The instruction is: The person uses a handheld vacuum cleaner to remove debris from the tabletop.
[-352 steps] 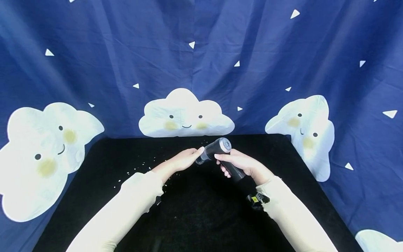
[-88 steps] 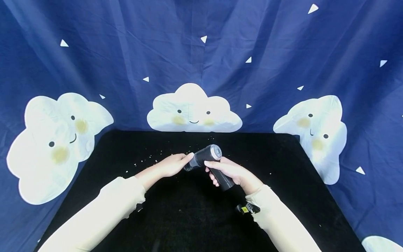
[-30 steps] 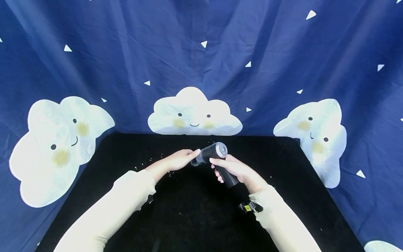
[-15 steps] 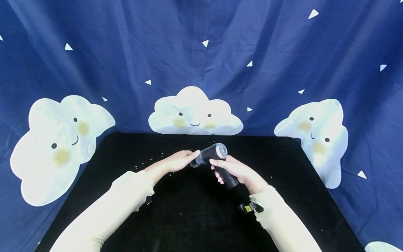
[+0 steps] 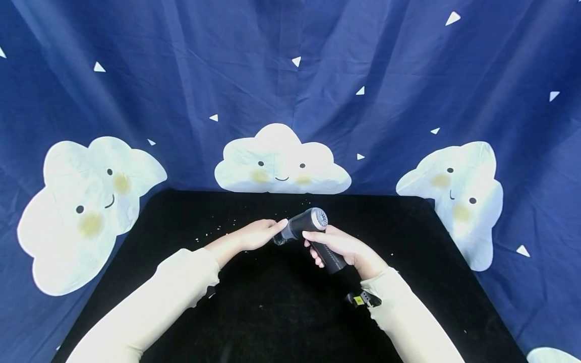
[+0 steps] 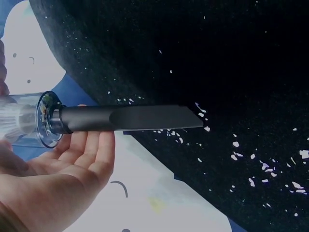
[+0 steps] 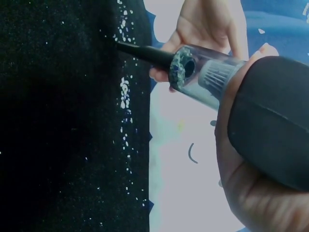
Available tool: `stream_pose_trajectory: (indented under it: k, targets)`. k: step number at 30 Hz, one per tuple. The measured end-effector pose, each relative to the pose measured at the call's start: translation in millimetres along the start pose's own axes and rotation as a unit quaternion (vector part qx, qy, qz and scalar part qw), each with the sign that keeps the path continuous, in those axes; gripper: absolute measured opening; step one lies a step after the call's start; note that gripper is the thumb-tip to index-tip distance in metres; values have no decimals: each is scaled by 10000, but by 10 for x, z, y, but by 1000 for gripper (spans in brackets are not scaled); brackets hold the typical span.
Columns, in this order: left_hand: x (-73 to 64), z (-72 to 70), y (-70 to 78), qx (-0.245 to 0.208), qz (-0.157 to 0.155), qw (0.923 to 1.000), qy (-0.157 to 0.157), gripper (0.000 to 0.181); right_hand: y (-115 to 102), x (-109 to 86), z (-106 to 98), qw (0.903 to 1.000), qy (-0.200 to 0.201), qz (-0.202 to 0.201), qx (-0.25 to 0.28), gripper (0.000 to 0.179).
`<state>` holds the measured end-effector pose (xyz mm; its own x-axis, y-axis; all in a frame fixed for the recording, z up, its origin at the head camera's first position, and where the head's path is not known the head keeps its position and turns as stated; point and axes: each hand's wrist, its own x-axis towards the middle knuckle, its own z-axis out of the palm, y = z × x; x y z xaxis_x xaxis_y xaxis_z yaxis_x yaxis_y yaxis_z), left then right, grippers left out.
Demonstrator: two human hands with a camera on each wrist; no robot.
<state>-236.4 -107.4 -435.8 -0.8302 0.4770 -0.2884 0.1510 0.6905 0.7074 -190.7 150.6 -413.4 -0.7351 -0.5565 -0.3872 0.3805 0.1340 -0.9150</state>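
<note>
A black handheld vacuum cleaner [image 5: 303, 225] with a silver vented end is held by both hands over the black-covered table [image 5: 290, 312]. My right hand [image 5: 341, 245] grips its handle. Toward the front, my left hand [image 5: 259, 234] holds the vacuum, thumb on top and fingers underneath. In the left wrist view those fingers pass behind the black crevice nozzle [image 6: 145, 117], which points at white scraps [image 6: 263, 166]. Small pieces have gathered inside the clear dust cup [image 7: 179, 70], around the nozzle's inlet. In the head view the nozzle is hidden behind my left hand.
White scraps [image 5: 207, 234] lie scattered on the left and far part of the table, with a few specks on the right. A blue curtain [image 5: 317, 75] printed with white smiling clouds hangs behind and around the table.
Over the last second both hands and the vacuum drift slightly left and toward me. Before that they had moved right. Both hands keep their hold throughout.
</note>
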Motion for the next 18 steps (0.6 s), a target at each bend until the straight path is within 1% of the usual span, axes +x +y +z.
stream_pose_trajectory:
  k: [5, 12, 15, 18]
  targets:
    - [-47, 0, 7, -74, -92, 9999, -45, 73, 3, -3, 0, 10000, -89, 30, 18, 34]
    - [-80, -13, 6, -16, -164, 9999, -41, 74, -2, -9, 11, 9999, -122, 28, -19, 34]
    - [-84, -43, 25, 56, -116, 9999, 21, 74, -15, -9, 16, 9999, -104, -50, -21, 34]
    - [-70, -74, 55, 152, -24, 9998, 158, 73, -34, -7, 15, 9998, -49, -167, -4, 34]
